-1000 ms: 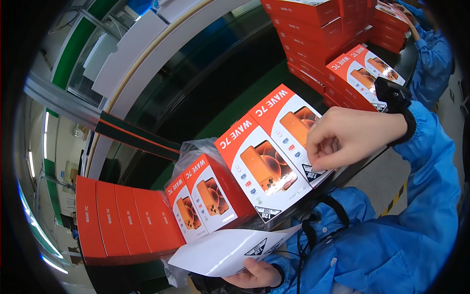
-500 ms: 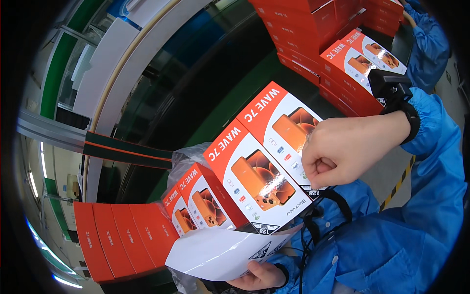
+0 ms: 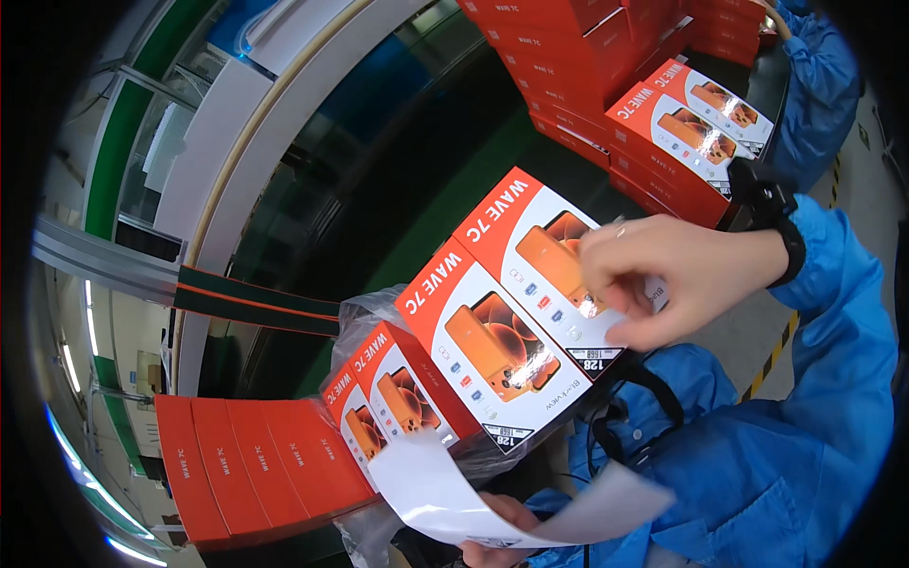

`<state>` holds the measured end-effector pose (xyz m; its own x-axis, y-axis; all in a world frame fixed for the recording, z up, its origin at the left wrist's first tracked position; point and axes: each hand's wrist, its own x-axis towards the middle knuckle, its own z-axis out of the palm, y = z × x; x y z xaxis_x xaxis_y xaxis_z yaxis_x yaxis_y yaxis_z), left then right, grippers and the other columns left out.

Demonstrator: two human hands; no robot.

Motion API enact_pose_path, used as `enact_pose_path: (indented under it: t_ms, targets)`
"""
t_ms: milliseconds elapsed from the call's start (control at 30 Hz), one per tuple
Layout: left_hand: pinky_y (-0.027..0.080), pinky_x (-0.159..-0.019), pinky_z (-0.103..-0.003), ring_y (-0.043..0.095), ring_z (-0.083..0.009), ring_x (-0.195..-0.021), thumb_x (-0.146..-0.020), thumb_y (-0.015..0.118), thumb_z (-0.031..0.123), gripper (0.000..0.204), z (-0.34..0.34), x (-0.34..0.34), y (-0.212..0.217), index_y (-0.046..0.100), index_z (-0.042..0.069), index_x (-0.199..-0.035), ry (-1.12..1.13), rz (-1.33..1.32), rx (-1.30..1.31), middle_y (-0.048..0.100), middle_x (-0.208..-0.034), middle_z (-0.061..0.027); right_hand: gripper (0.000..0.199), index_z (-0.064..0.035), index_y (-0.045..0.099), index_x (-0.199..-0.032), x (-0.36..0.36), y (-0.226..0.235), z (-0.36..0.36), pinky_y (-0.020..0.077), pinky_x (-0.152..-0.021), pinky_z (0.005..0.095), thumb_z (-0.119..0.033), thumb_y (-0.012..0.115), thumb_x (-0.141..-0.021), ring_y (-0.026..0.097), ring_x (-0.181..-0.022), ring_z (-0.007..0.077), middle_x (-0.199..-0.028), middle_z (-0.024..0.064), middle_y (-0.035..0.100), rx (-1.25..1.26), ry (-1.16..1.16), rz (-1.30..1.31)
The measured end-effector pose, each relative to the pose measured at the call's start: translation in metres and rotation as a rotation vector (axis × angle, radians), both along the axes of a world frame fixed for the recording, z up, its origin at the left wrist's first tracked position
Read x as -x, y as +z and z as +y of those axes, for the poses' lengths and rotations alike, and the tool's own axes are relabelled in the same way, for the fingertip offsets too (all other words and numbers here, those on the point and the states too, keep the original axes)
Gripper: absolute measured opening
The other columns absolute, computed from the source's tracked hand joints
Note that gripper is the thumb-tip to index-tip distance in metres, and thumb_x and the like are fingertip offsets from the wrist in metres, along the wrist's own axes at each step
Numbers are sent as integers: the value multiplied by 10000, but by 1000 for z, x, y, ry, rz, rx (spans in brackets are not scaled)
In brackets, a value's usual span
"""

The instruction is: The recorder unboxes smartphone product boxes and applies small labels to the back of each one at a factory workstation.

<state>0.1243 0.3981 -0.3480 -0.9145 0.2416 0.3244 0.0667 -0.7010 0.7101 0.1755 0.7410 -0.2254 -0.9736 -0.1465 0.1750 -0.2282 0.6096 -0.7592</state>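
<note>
My left hand (image 3: pixel 502 523) is closed on a curled white glossy sheet of stickers (image 3: pixel 445 492), low in front of the boxes. A black triangular mark shows near its lower edge. My right hand (image 3: pixel 663 275), slightly blurred, hovers over the farther of two upright red-and-white phone boxes (image 3: pixel 535 248). Its thumb and fingers curl together in a pinch; anything between them is too small to make out. The nearer phone box (image 3: pixel 492 350) stands beside it. Each of these boxes bears a black-and-white triangular sticker at its lower corner.
Smaller-looking phone boxes (image 3: pixel 398 388) stand at the left, beside a row of red boxes (image 3: pixel 256 464) and clear plastic film (image 3: pixel 365 317). Tall stacks of red boxes (image 3: pixel 568 66) rise at the back right. Another person's blue sleeve (image 3: pixel 819 85) is at the far right.
My left hand has shifted right and the sheet has bent into a curve. My right hand has lifted off the farther box's lower corner, showing the triangular sticker there more fully.
</note>
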Motion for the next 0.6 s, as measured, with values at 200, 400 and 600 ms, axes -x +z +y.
enact_pose_path:
  t_ms: [200, 400, 600]
  targets:
    - [442, -918, -369, 561, -296, -1010, -775, 420, 400, 601, 67, -9, 26, 558, -101, -1077, 357, -17, 160, 583, -1051, -215, 252, -44, 541, -896, -29, -33, -3, 436, -774, 323, -140, 701, -727, 525, -921, 248, -952, 96, 530, -27, -186, 371]
    - [343, -1031, -388, 488, -283, -1160, -866, 330, 369, 624, 59, -11, 18, 354, -73, -1306, 200, 129, 172, 501, -1247, -204, 406, -43, 537, -977, -23, -28, -18, 418, -853, 382, -273, 735, -708, 497, -1017, 293, -1074, 111, 516, -333, -253, 512]
    - [350, -1014, -407, 475, -290, -1172, -905, 418, 383, 583, 79, -6, -1, 348, -10, -1330, 277, -169, 236, 466, -1287, -171, 620, -20, 445, -1126, -17, -38, -28, 392, -951, 407, -308, 768, -681, 415, -1175, 363, -1171, 162, 476, -98, -379, 421]
